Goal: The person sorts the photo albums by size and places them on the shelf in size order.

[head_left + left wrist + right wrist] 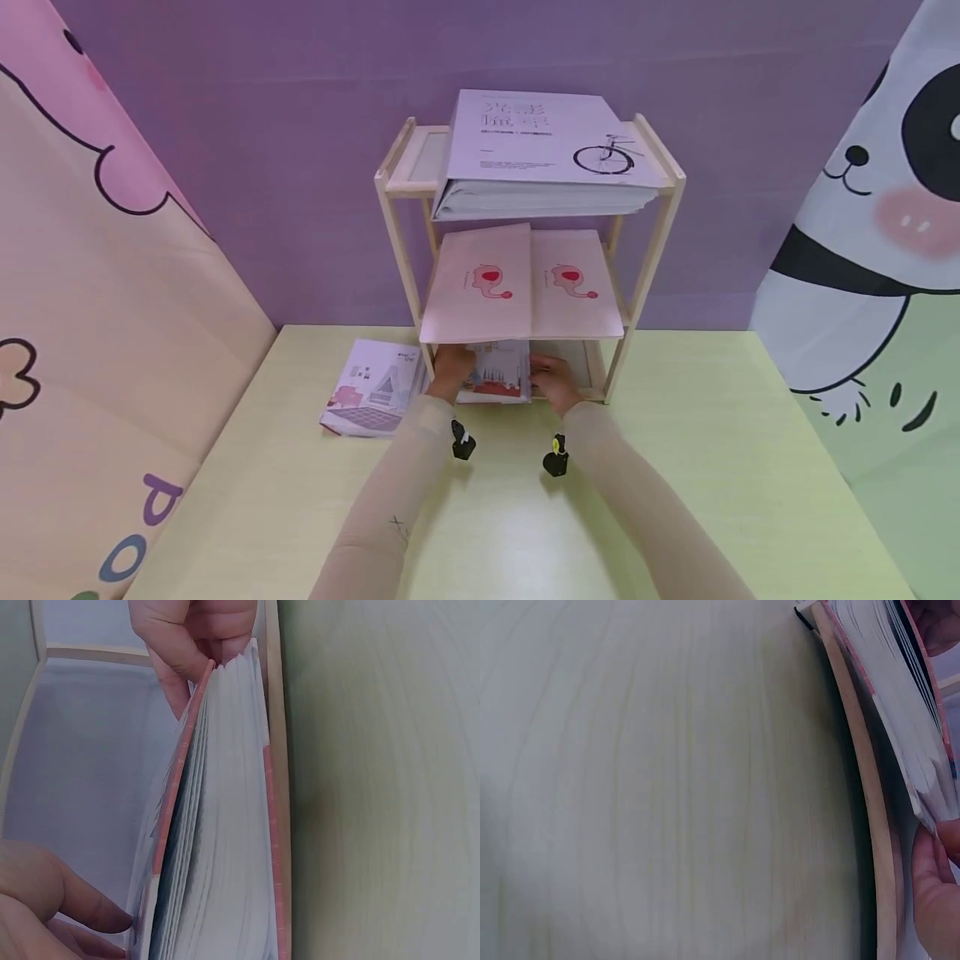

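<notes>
A book [493,367] with a printed white and red cover lies on the bottom shelf of a small wooden rack [652,242]. In the left wrist view, the red edges of the book's cover [180,772] stand around a thick block of pages. My left hand [453,365] is at the book's left part, its fingertips touching the upper cover. At the right end, my right hand [555,379] pinches a corner between thumb and fingers [926,874]. Part of the book is hidden under the middle shelf.
On the middle shelf lie two pink books with elephants [480,287]. A large thick white book [540,154] with a bicycle lies on top. Left of the rack, another book [375,387] lies on the table [750,467]. A purple backdrop [262,167] hangs behind.
</notes>
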A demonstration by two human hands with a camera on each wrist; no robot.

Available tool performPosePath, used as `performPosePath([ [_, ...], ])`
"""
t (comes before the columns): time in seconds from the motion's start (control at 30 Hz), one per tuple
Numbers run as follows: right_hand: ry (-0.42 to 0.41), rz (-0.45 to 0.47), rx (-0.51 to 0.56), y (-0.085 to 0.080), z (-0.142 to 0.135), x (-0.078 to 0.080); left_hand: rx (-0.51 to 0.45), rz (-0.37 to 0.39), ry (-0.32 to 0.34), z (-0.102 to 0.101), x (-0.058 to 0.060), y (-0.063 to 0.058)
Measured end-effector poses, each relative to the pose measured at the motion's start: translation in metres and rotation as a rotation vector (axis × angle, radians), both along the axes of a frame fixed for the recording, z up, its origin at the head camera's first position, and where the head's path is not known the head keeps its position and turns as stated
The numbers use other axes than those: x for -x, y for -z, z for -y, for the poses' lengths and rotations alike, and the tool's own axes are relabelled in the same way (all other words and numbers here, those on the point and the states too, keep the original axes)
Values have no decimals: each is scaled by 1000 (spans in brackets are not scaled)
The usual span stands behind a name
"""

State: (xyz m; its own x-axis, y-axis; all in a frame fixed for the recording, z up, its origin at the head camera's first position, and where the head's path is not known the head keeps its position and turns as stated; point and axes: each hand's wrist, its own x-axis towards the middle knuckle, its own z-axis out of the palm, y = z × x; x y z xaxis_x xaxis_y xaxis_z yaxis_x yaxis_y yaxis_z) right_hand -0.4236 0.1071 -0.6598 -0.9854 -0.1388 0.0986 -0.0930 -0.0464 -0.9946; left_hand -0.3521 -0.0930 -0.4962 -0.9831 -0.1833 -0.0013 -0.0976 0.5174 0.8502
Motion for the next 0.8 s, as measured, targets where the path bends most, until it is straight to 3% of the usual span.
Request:
performPosePath([
  [0.23, 9, 59, -98, -34, 5, -17, 79, 18, -18, 1, 6, 3],
  [0.3, -6, 32, -73, -34, 6, -17, 104, 13, -19, 1, 7, 4],
  [0.33, -5, 25, -78, -43, 7, -23, 109, 11, -22, 1, 7, 4],
  [0.43, -23, 71, -89, -55, 10, -29, 111, -14, -42, 0, 8, 5],
  [0.53, -52, 86, -99, -46, 11, -23, 139, -21, -62, -2, 9, 6],
  [0.57, -63, 79, -84, -30, 10, -12, 160, -21, -64, -2, 9, 5],
  [0.7, -54, 40, -75, 9, 7, 14, 235, 8, -69, -4, 10, 4],
  [0.8, -42, 76, -73, 19, 9, 22, 304, 70, -61, -4, 13, 0],
])
